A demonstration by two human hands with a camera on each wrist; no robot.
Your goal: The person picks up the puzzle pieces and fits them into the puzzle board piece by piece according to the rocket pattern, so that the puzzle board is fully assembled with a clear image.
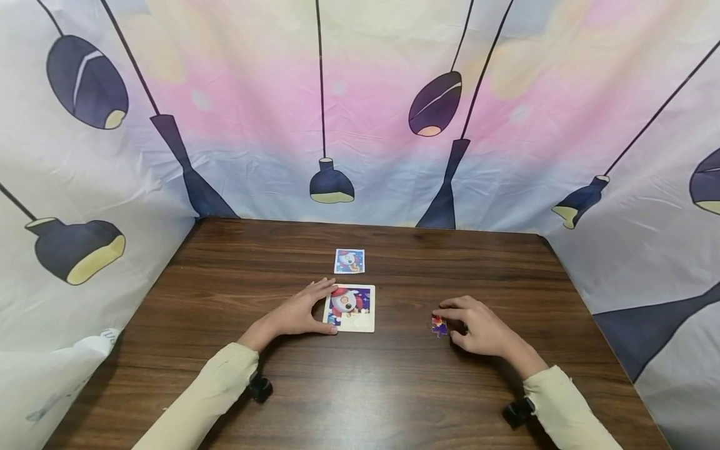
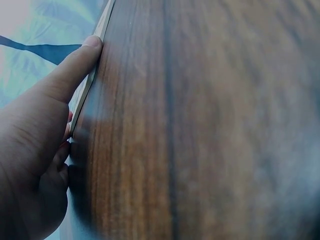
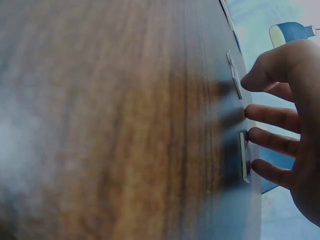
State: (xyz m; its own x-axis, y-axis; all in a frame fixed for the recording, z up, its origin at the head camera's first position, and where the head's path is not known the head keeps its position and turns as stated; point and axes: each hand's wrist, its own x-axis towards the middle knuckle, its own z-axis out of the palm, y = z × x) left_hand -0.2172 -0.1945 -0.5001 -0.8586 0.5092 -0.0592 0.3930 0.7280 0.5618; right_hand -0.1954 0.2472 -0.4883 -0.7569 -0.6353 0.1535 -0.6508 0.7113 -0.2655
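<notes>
The puzzle board (image 1: 358,324), light-framed and partly filled with a rocket picture, lies flat on the table. My left hand (image 1: 304,310) spans its left side, fingers at the upper left corner and thumb on the lower left; the fingers look fairly straight. To the right, my right hand (image 1: 478,325) hovers low over loose puzzle pieces (image 1: 439,326) in purple, red and yellow. In the right wrist view one thin piece (image 3: 234,75) is near the thumb and another piece (image 3: 244,157) lies beside the fingertips. No piece is visibly pinched.
A small picture card (image 1: 350,261) with a similar rocket lies behind the board. The dark wooden table (image 1: 337,387) meets a printed cloth backdrop (image 1: 270,125) at the back and sides. Each sleeve cuff has a black wrist camera (image 1: 260,387) beside it.
</notes>
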